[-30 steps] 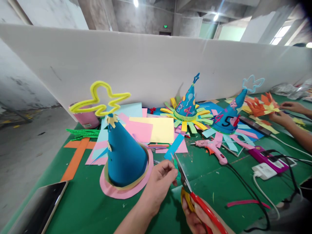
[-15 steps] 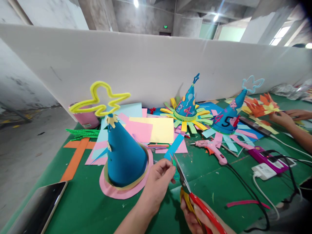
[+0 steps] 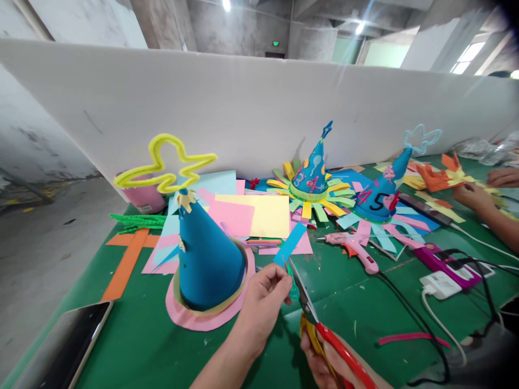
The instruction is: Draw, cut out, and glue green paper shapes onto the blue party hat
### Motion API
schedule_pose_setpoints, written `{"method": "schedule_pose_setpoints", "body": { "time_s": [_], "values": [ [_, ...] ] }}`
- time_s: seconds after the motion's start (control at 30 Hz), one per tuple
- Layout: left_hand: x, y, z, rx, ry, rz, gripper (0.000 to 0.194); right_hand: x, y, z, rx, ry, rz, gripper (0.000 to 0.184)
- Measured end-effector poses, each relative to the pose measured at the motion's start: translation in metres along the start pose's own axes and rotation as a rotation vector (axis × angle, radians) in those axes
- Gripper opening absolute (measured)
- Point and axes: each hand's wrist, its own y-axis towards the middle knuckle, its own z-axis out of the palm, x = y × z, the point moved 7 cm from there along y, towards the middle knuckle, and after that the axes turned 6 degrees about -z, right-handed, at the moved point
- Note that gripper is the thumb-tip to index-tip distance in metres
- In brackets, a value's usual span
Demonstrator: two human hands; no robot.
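Observation:
Between the thumb and fingers of my left hand [image 3: 265, 302] is a small green cut-out piece [image 3: 294, 289], its material hard to tell. My right hand [image 3: 324, 356] grips scissors [image 3: 336, 346] with one red and one yellow handle. Their blades are slightly parted and point up at the green piece, close against it; I cannot tell whether they touch. Left of my hands stands a blue paper cone hat [image 3: 208, 265] on a pink brim [image 3: 203, 324]. A yellow pipe-cleaner shape [image 3: 168, 140] tops it. A blue paper strip [image 3: 291, 243] lies just beyond the blades.
A pink hot glue gun [image 3: 352, 247] with a black cable lies right, near a purple power strip [image 3: 450, 267]. Two decorated cone hats [image 3: 312, 175] stand behind. A phone [image 3: 60, 346] lies front left. Another person's hand [image 3: 474, 197] holds orange and yellow paper at far right.
My hands, the scissors and the green piece stay almost still. At far right, the other person's hands and the orange paper have shifted slightly.

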Motion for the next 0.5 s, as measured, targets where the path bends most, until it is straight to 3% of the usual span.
{"method": "schedule_pose_setpoints", "body": {
  "time_s": [0.5],
  "values": [
    [-0.0001,-0.0034,0.0053,0.015,-0.01,0.008,0.019,0.0005,0.0008,-0.0002,-0.016,0.009,-0.007,0.056]
  ]
}}
